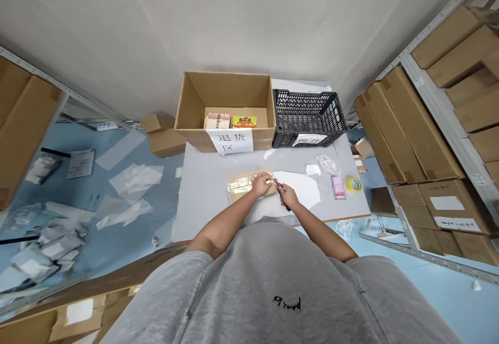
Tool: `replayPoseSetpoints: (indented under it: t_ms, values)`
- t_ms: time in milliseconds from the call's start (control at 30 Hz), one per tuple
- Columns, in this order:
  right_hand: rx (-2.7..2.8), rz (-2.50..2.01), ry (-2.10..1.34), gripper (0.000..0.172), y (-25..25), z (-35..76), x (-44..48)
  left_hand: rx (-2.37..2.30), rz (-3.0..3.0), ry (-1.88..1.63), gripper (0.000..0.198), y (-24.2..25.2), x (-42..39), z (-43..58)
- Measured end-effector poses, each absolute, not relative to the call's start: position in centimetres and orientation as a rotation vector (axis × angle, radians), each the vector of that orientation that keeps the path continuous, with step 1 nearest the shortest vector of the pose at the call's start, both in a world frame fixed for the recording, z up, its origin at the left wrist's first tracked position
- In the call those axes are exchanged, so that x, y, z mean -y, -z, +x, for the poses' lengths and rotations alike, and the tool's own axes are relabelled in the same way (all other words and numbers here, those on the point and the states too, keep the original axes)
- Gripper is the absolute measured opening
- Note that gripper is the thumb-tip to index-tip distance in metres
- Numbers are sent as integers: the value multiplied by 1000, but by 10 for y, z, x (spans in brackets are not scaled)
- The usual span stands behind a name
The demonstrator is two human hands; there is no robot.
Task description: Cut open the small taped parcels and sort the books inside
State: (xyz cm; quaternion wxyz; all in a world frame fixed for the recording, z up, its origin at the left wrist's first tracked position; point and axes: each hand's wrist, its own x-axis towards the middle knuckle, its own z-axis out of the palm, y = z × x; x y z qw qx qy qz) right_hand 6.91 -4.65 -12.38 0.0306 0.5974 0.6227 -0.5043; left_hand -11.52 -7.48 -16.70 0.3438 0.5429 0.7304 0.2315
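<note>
A small brown cardboard parcel (pixel 239 194) with shiny tape over its top lies on the table in front of me. My left hand (pixel 261 184) rests on the parcel's right part, its fingers curled in and gripping near the edge. In my right hand (pixel 289 196) is a black and red utility knife (pixel 277 184), its front end pointing toward the parcel and close to my left fingers. Whether the blade touches the parcel cannot be made out. White wrapping sheet (pixel 300 187) spreads beside and under the parcel.
Behind the parcel stand an open cardboard box (pixel 191 136) with packaged goods and a black plastic crate (pixel 278 139). At right lie a tape roll (pixel 354 184), a pink item (pixel 338 187) and bubble wrap (pixel 328 165). Shelves of cartons (pixel 421 126) flank the table; wrapping litters the floor at left.
</note>
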Motion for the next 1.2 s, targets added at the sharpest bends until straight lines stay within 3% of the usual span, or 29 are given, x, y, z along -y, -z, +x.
replayPoseSetpoints:
  t_ms: [667, 933, 1200]
  values:
    - [-1924, 1899, 1444, 28, 125, 68, 56, -1896, 1414, -600, 5, 165, 72, -117]
    - [-1905, 1870, 1525, 25, 120, 63, 47, -1951, 1605, -423, 30, 162, 78, -125]
    - [-1917, 1803, 1592, 25, 130, 66, 50, -1906, 1525, -477, 20, 161, 81, -133]
